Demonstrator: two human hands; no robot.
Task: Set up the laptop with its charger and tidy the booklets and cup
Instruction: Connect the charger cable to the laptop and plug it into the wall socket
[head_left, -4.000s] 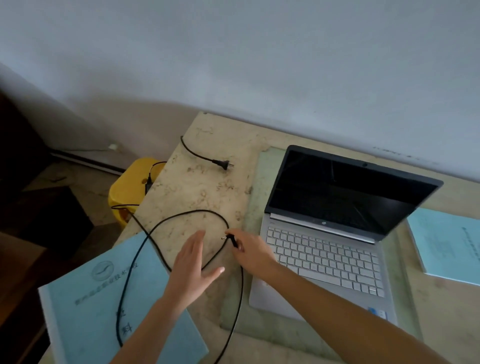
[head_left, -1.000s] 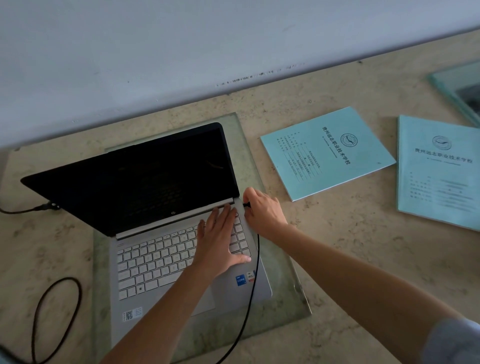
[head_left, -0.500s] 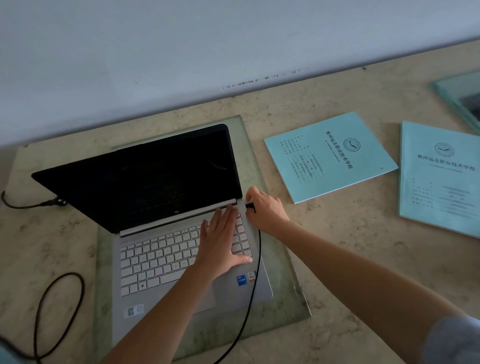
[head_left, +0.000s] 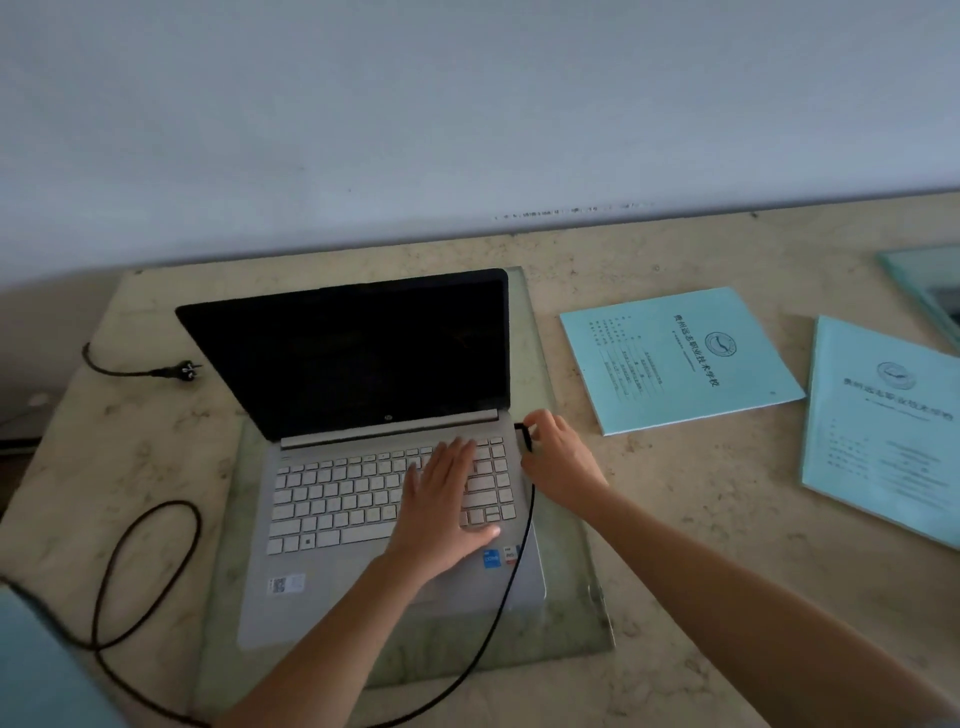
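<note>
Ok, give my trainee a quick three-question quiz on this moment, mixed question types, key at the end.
1. True or false: the left hand lies flat on the laptop keyboard.
2. What does the right hand pinch at the laptop's right edge?
A) a booklet corner
B) the charger connector
C) a cup
3. Where does the wall plug lie?

Key
1. True.
2. B.
3. Loose on the table, left of the laptop screen, plugged into nothing.
</note>
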